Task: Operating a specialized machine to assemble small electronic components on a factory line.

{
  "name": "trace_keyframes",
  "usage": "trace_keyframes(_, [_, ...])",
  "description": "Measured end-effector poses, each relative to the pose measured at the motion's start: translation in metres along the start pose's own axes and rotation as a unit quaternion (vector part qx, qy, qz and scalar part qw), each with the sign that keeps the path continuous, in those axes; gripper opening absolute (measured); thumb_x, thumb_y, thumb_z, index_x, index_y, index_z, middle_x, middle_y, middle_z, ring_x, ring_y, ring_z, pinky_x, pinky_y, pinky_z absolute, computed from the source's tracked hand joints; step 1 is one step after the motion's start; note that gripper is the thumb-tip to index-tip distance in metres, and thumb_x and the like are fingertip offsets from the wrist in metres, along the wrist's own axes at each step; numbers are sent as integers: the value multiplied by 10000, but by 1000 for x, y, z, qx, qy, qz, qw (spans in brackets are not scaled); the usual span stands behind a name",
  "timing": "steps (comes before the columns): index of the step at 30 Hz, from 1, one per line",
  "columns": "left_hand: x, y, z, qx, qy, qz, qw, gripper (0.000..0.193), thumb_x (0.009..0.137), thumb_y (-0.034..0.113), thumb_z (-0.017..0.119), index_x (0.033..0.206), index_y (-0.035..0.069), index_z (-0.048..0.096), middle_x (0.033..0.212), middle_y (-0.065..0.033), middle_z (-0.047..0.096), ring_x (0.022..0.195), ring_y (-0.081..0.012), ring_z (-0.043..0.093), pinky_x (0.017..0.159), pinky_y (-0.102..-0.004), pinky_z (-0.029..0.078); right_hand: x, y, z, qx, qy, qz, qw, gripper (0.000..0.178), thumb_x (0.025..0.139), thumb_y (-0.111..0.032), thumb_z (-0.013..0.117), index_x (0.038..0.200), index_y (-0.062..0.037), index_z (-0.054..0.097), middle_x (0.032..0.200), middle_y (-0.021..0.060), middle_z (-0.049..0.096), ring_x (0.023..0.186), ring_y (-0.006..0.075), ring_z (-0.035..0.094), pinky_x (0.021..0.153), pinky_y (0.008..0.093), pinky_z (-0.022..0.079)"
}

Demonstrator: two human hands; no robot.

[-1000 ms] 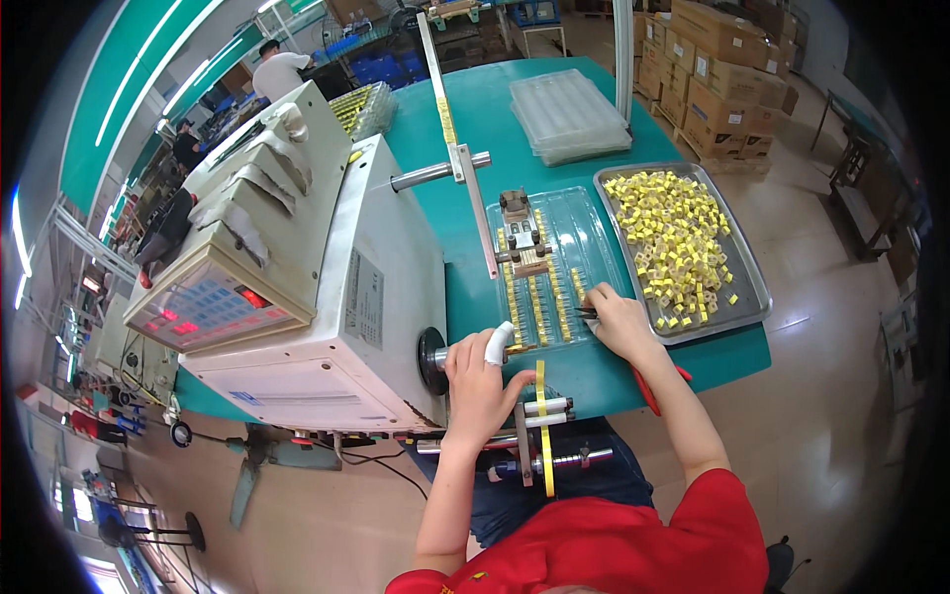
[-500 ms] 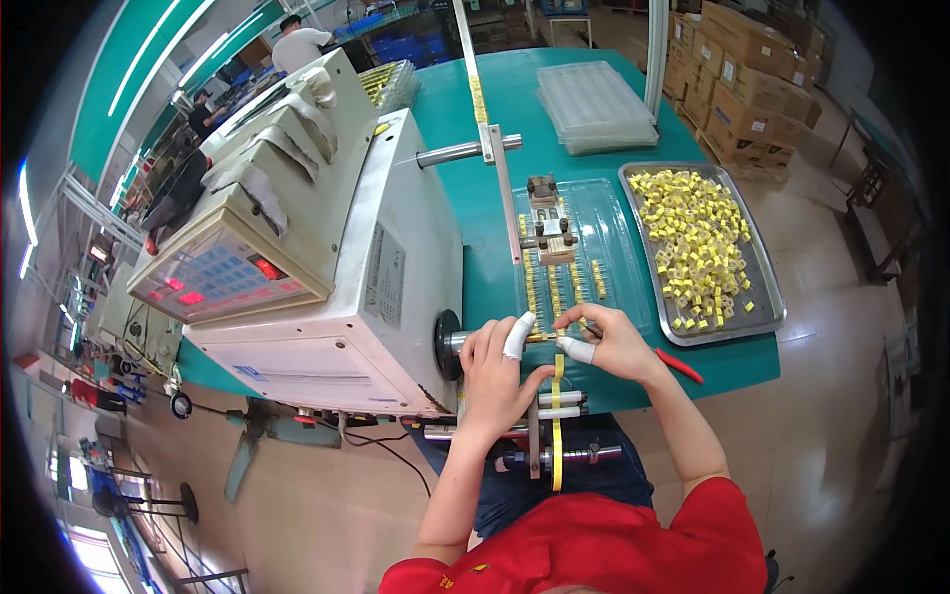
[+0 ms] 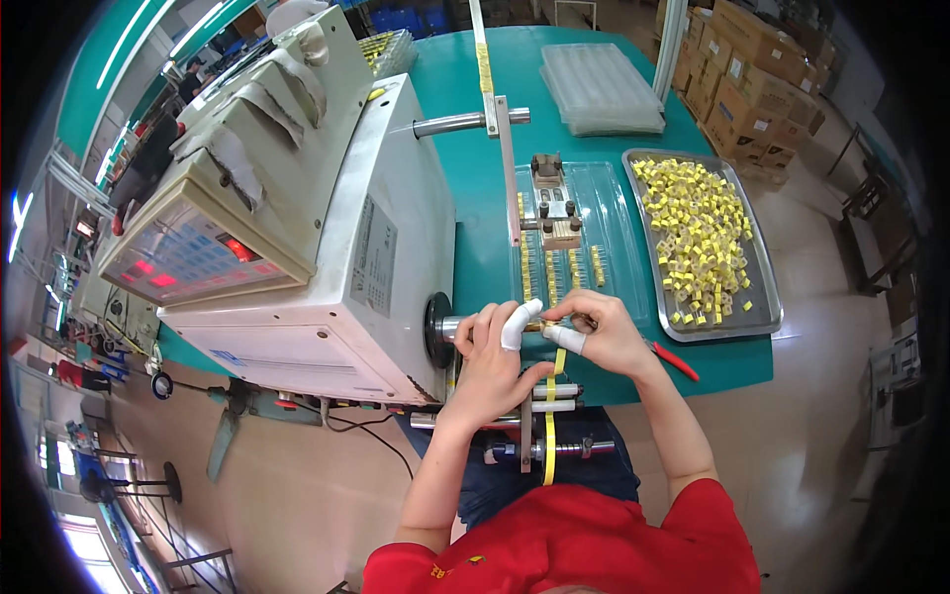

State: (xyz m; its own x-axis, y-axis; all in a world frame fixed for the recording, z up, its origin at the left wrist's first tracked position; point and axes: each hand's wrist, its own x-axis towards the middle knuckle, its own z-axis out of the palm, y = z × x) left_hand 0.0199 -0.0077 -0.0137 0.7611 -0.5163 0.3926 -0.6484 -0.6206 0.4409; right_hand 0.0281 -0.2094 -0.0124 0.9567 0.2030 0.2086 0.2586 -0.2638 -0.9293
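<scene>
My left hand (image 3: pixel 490 361) is over the end of the machine's spindle (image 3: pixel 452 329). Its thumb stands apart from the fingers, and the index finger, in a white finger cover, bends over the spindle tip. From the other side my right hand (image 3: pixel 606 337) pinches at that tip, one finger wrapped in white. What it pinches is small and mostly hidden by the fingertips. A strip of yellow tape (image 3: pixel 550 445) runs up from the roller bars (image 3: pixel 556 398) to just below my hands.
The winding machine (image 3: pixel 272 342), with a lit control panel (image 3: pixel 193 259), fills the left. Beyond my hands are a clear tray (image 3: pixel 618 257) with rows of yellow parts and a metal fixture (image 3: pixel 557 213). At right lie a metal tray (image 3: pixel 767 322) of yellow bobbins and red-handled pliers (image 3: pixel 676 362).
The whole view has shifted slightly. My left index finger bends more over the spindle tip, and my right fingers have closed in nearer to it. The tape's upper end now tilts toward my right hand.
</scene>
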Motion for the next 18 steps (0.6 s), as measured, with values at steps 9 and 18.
trace_keyframes(9, [0,8,0,36,45,-24,998,628,775,190,747,1319,41,469,1259,-117,483,1212,-316,426,1021,-461,261,-27,-17,-15,23,12,84,996,258,883,-130,694,1117,-30,655,1076,4,662,660,16,448,568,177,371])
trace_keyframes(18, [-1,9,9,77,90,-20,993,557,793,158,723,1287,30,498,1227,-108,528,1191,-301,481,1020,-457,284,-57,-3,34,36,74,133,988,137,865,-90,707,961,3,682,819,64,683,673,82,595,597,249,474])
